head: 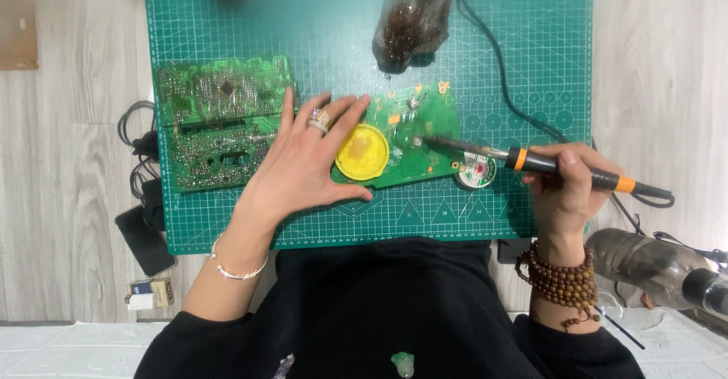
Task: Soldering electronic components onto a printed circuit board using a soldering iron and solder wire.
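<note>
A: Soldering iron (546,163): our right hand (565,186) curls its fingers around the handle, tip on the green circuit board (413,133).

B: Left hand (307,163), fingers spread, pins that board beside its yellow disc (362,151). We judge soldering underway; next needs steadiness.

The left hand (303,163) lies flat, palm down, fingers spread. The right hand (565,189) is curled in a grip, wrist bent.

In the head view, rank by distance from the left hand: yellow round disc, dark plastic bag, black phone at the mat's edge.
1. Yellow round disc: touching the left hand, beside the thumb.
2. Black phone: lower left, off the mat.
3. Dark plastic bag: top centre.
</note>
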